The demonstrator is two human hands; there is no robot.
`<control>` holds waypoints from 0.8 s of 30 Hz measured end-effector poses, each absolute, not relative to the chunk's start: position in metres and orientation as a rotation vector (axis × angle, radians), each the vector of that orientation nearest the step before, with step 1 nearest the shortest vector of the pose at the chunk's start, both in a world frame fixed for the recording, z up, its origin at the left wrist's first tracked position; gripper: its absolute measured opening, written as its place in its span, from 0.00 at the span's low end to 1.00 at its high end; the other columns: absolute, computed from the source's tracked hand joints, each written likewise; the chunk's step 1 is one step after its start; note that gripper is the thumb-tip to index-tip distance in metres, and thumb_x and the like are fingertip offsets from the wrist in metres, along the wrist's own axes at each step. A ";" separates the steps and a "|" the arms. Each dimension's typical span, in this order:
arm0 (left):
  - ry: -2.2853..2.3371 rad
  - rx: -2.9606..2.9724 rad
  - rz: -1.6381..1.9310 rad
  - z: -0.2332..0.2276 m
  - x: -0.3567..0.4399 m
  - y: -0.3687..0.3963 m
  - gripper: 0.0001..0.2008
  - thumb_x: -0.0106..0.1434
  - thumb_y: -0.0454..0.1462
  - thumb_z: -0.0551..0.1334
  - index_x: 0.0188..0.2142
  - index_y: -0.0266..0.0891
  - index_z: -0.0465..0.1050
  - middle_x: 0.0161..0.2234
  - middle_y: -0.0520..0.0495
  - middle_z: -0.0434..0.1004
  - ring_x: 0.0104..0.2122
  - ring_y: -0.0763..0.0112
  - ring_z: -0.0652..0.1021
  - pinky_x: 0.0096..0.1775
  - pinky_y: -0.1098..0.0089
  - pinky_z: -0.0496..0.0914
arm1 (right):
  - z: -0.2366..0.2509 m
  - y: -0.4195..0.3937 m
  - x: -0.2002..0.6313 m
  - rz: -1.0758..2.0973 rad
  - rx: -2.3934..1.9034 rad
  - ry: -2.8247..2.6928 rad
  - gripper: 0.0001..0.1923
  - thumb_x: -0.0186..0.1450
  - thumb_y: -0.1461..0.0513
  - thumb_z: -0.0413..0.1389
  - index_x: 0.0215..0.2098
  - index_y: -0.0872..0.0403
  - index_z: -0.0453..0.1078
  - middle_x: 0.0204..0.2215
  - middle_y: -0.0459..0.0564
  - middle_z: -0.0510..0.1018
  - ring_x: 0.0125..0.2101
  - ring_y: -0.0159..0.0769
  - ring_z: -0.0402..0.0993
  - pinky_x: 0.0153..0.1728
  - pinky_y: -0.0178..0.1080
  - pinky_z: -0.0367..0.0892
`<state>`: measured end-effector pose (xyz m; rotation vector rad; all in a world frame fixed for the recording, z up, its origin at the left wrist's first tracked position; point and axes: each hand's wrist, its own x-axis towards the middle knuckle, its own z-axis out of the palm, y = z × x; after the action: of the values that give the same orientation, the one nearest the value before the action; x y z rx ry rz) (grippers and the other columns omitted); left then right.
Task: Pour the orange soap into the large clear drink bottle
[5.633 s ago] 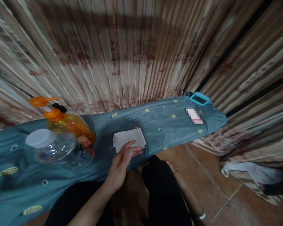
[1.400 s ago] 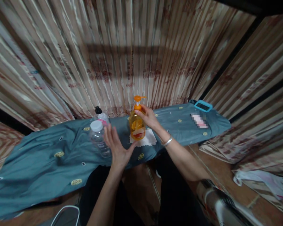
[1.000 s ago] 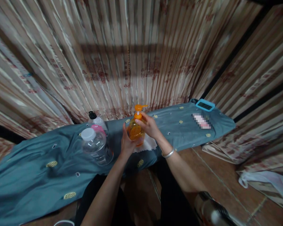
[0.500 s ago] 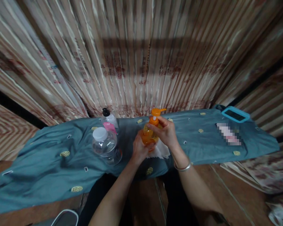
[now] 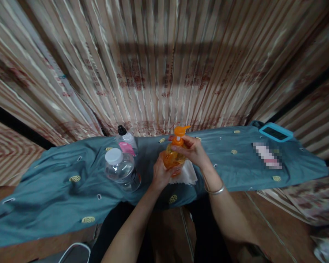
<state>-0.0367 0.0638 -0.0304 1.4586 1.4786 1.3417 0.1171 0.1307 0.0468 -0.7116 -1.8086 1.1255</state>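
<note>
My left hand [image 5: 161, 174] now wraps the orange pump bottle [image 5: 173, 157] at the tabletop's front edge; my right hand [image 5: 193, 151] has closed round its neck, over the white cloth [image 5: 186, 176].

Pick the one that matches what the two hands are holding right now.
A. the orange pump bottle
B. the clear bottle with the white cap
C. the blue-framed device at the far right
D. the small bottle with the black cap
A: the left hand wraps the body of the orange pump bottle while the right hand grips its neck under the pump, over the white cloth.
</note>
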 end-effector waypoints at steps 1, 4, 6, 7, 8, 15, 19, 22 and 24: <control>1.468 1.456 1.346 -0.031 -0.036 0.064 0.31 0.54 0.44 0.78 0.54 0.44 0.73 0.48 0.47 0.85 0.50 0.55 0.84 0.53 0.58 0.78 | 0.047 0.132 0.119 1.140 -0.693 -1.823 0.17 0.71 0.51 0.64 0.51 0.54 0.76 0.49 0.51 0.82 0.46 0.39 0.81 0.49 0.50 0.78; 1.439 1.456 1.356 -0.032 -0.035 0.063 0.32 0.54 0.44 0.78 0.56 0.43 0.72 0.50 0.46 0.84 0.51 0.55 0.84 0.54 0.57 0.78 | 0.046 0.136 0.123 1.124 -0.663 -1.820 0.19 0.71 0.51 0.64 0.54 0.53 0.75 0.51 0.52 0.81 0.48 0.41 0.81 0.50 0.50 0.78; 1.429 1.464 1.360 -0.034 -0.034 0.063 0.33 0.54 0.45 0.78 0.56 0.43 0.72 0.50 0.45 0.84 0.51 0.54 0.84 0.55 0.55 0.78 | 0.041 0.139 0.125 1.052 -0.669 -1.775 0.20 0.70 0.51 0.64 0.55 0.53 0.74 0.53 0.52 0.80 0.51 0.43 0.80 0.53 0.53 0.76; 1.432 1.468 1.361 -0.036 -0.034 0.063 0.33 0.54 0.45 0.78 0.56 0.43 0.72 0.50 0.44 0.84 0.51 0.53 0.84 0.55 0.54 0.77 | 0.039 0.141 0.126 1.002 -0.680 -1.747 0.20 0.70 0.51 0.65 0.55 0.53 0.74 0.54 0.52 0.80 0.53 0.44 0.79 0.56 0.55 0.75; 1.439 1.471 1.364 -0.037 -0.034 0.063 0.33 0.54 0.45 0.78 0.56 0.43 0.72 0.50 0.44 0.84 0.51 0.52 0.83 0.56 0.53 0.77 | 0.036 0.141 0.128 0.950 -0.695 -1.723 0.20 0.70 0.51 0.65 0.54 0.53 0.74 0.53 0.52 0.80 0.54 0.45 0.78 0.57 0.56 0.73; 1.456 1.466 1.351 -0.040 -0.033 0.063 0.32 0.54 0.43 0.78 0.56 0.44 0.72 0.51 0.44 0.83 0.53 0.51 0.83 0.58 0.52 0.76 | 0.042 0.129 0.135 0.872 -0.697 -1.780 0.20 0.70 0.48 0.64 0.51 0.52 0.76 0.51 0.52 0.82 0.52 0.43 0.80 0.57 0.55 0.73; 1.468 1.466 1.349 -0.041 -0.033 0.063 0.35 0.53 0.44 0.79 0.58 0.44 0.71 0.51 0.44 0.83 0.53 0.50 0.83 0.58 0.51 0.76 | 0.052 0.119 0.131 0.795 -0.773 -1.772 0.28 0.65 0.46 0.68 0.56 0.51 0.74 0.53 0.53 0.82 0.54 0.46 0.79 0.61 0.58 0.70; 1.464 1.467 1.362 -0.044 -0.033 0.064 0.35 0.53 0.44 0.79 0.58 0.44 0.71 0.51 0.43 0.83 0.53 0.50 0.83 0.57 0.51 0.76 | 0.056 0.116 0.128 0.673 -0.890 -1.708 0.29 0.57 0.47 0.74 0.50 0.50 0.74 0.52 0.54 0.81 0.55 0.48 0.77 0.62 0.59 0.67; 1.452 1.470 1.371 -0.046 -0.033 0.064 0.36 0.53 0.45 0.79 0.58 0.43 0.70 0.52 0.42 0.83 0.53 0.50 0.83 0.58 0.51 0.76 | 0.057 0.117 0.129 0.652 -0.890 -1.726 0.25 0.59 0.47 0.73 0.46 0.51 0.75 0.52 0.54 0.81 0.55 0.48 0.77 0.62 0.58 0.67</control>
<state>-0.0335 0.0643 -0.0458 1.4697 1.4516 1.3710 0.1286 0.1167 0.0572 -0.8897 -1.7260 0.6522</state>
